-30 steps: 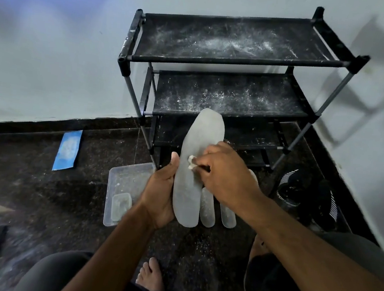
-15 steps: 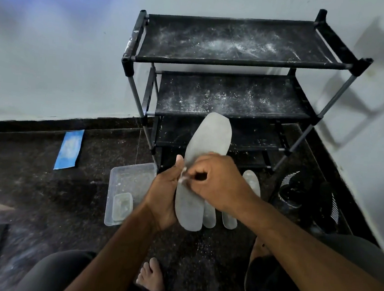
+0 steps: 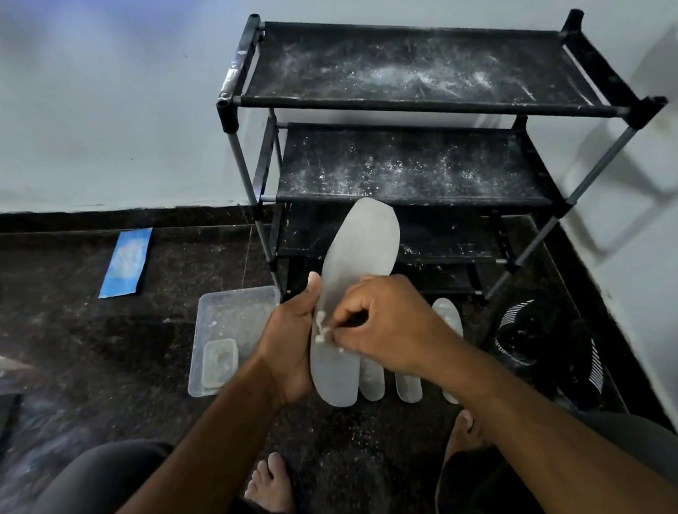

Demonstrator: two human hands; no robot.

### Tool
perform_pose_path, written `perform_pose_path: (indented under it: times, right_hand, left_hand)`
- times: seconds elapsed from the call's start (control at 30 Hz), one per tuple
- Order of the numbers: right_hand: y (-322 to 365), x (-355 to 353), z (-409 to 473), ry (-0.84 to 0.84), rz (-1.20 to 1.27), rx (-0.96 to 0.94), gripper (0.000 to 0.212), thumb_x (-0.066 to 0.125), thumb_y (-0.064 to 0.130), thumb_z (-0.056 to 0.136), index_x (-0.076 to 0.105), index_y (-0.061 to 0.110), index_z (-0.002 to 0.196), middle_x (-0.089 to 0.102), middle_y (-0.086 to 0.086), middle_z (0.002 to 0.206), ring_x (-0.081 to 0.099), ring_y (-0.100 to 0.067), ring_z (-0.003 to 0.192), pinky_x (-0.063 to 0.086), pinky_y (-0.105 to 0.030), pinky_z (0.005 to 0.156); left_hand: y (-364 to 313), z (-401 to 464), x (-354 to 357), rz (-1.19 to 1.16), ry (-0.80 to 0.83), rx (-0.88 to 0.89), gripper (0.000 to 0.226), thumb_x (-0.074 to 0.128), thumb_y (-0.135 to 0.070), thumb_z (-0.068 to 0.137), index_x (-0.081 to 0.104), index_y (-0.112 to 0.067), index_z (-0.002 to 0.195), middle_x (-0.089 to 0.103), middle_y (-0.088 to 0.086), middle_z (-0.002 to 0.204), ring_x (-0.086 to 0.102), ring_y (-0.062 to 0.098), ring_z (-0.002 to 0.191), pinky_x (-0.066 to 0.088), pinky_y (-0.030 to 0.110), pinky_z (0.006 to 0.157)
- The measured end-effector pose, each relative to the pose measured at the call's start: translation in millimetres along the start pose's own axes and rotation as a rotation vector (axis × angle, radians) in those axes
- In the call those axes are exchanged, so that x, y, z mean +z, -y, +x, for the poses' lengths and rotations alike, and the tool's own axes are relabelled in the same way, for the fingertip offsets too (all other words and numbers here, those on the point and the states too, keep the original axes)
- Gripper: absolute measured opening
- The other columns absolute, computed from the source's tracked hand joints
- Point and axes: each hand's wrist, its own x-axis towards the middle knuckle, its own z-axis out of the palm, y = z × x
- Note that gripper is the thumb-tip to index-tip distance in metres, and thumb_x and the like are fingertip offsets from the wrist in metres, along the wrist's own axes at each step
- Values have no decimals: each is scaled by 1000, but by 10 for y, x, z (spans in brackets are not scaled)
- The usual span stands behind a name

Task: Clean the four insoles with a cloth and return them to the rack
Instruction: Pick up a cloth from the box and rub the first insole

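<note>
My left hand [image 3: 289, 345] grips a long grey insole [image 3: 360, 250] by its left edge and holds it upright in front of the black rack [image 3: 418, 103]. My right hand [image 3: 389, 323] pinches a small white cloth [image 3: 322, 329] against the insole's middle, near my left thumb. Three more grey insoles lie side by side on the floor behind my hands, partly hidden: one [image 3: 373, 380], a second [image 3: 407, 387] and a third [image 3: 447, 315]. The rack's shelves are dusted with white powder.
A clear plastic tray [image 3: 233, 308] with a small tub inside sits on the dark floor at the left. A blue packet [image 3: 126, 263] lies near the wall. Black shoes [image 3: 536, 338] rest right of the rack. My bare feet and knees fill the foreground.
My right hand with the cloth has slid down and left along the insole, from its middle toward my left thumb. The insole has stayed upright in my left hand.
</note>
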Motion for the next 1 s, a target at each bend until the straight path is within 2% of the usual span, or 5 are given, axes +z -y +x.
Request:
perform_pose_path:
  times: [0.37, 0.53, 0.73, 0.9, 1.0]
  right_hand:
    - [-39, 62, -33, -48, -271, 82, 27, 70, 34, 85, 58, 27, 62, 52, 12, 71, 52, -5, 70, 42, -22, 62]
    - [-202, -205, 89, -379, -337, 170, 13, 68, 27, 89, 72, 24, 77, 59, 10, 75, 46, -3, 74, 33, -13, 62]
    - [-47, -16, -9, -69, -6, 128, 4, 77, 22, 83, 77, 18, 80, 68, 10, 71, 63, -5, 62, 51, -20, 55]
    - [-227, -274, 122, -491, -10, 197, 8, 77, 24, 83, 78, 19, 89, 73, 10, 84, 66, -1, 72, 54, -17, 66]
    - [-336, -256, 134, -554, -196, 230, 7, 75, 26, 85, 77, 22, 91, 69, 9, 87, 59, -2, 81, 52, -22, 74]
  left_hand:
    - [29, 34, -34, 64, -8, 8, 59, 32, -53, 107, 64, -9, 132, 75, 15, 112, 74, 26, 94, 60, 41, 78]
    - [46, 36, -72, 154, -11, 17, 57, 30, -52, 108, 64, -14, 134, 69, 18, 129, 65, 35, 119, 50, 50, 104]
    - [45, 37, -47, 148, -1, 6, 56, 35, -51, 106, 67, -10, 128, 75, 14, 105, 74, 23, 85, 60, 35, 68]
    - [35, 32, -95, 162, -9, -15, 64, 32, -55, 107, 70, -9, 130, 64, 30, 131, 59, 39, 116, 43, 52, 110]
    - [52, 37, -83, 195, 12, -36, 65, 31, -54, 107, 63, -7, 137, 63, 31, 131, 65, 35, 109, 52, 46, 99]
